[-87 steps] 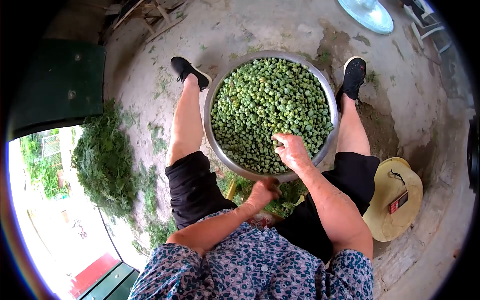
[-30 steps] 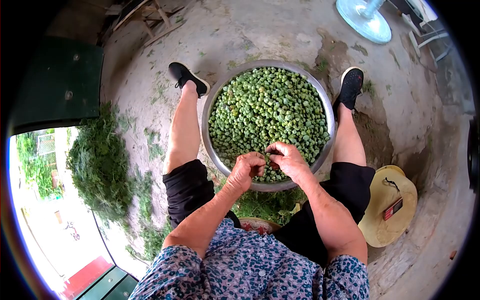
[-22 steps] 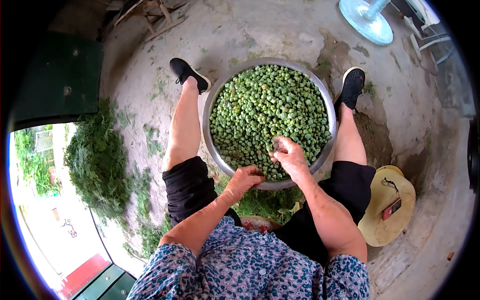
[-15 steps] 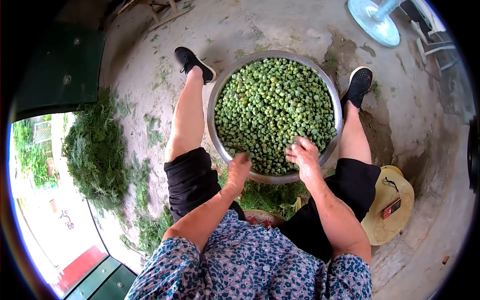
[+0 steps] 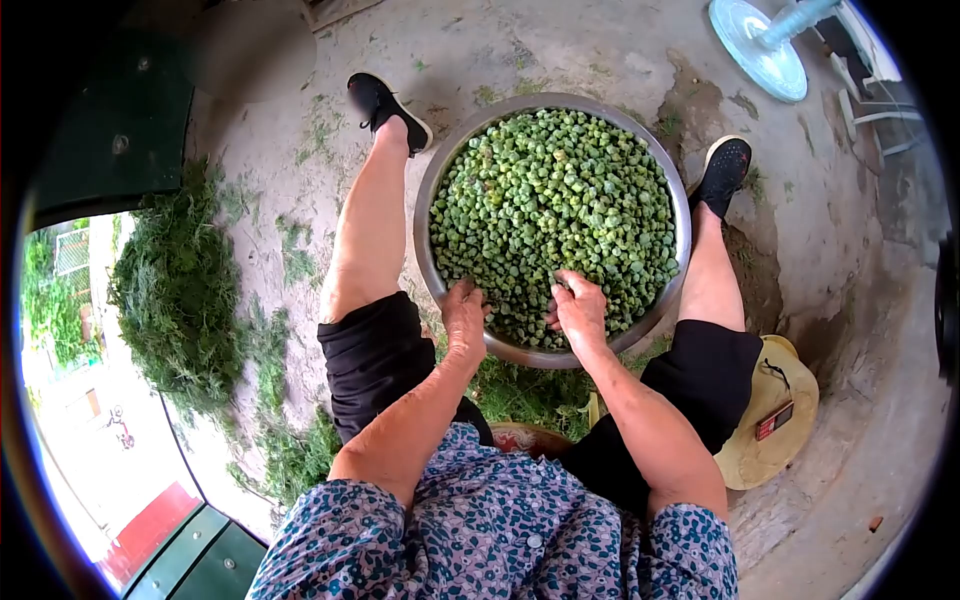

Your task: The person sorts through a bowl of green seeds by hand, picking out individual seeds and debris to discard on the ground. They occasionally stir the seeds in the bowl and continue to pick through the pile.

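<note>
A wide metal basin stands on the floor between my legs, filled with small round green pods. At the basin's near left rim my left hand has its fingers bent down at the pods; their tips are partly hidden. My right hand is a little to the right, over the near part of the pods, with thumb and fingers curled towards each other. Whether either hand holds a pod is too small to make out.
Feathery green cuttings lie heaped at the left, with more beneath the basin's near edge. A straw hat bearing a red phone lies at the right. A pale blue round stand base is at the upper right.
My left hand has moved slightly left and up onto the basin's edge. My right hand has shifted left over the pods. The whole view has shifted a little.
</note>
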The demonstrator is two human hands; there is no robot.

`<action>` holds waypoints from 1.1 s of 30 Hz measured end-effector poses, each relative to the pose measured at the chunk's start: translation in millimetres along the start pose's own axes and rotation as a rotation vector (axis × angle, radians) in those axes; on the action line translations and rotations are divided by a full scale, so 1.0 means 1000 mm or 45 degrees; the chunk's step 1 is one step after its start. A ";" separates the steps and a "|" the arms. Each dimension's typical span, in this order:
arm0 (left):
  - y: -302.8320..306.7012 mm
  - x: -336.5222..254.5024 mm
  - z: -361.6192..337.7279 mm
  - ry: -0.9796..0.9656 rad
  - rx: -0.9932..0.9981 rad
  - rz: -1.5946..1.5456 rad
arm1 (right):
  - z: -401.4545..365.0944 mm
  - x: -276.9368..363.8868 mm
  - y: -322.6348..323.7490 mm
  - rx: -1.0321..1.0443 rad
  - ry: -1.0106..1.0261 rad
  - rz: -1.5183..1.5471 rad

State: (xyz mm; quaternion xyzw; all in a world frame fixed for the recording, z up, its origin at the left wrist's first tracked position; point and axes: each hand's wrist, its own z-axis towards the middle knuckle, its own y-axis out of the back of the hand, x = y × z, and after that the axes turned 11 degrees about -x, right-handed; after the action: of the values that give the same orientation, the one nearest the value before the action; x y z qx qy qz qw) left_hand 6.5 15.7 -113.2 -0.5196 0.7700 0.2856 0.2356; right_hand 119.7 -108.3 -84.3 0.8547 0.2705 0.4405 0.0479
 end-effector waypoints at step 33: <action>0.003 -0.040 -0.065 0.094 0.787 -0.182 | -0.067 0.027 0.002 -0.071 0.030 0.703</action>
State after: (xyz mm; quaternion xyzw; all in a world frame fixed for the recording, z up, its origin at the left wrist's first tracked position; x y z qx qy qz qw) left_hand 13.1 -1.3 -39.4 -0.4864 0.7898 0.0019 0.3737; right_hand 81.0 -106.6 -23.5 0.8892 0.0157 0.4540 -0.0537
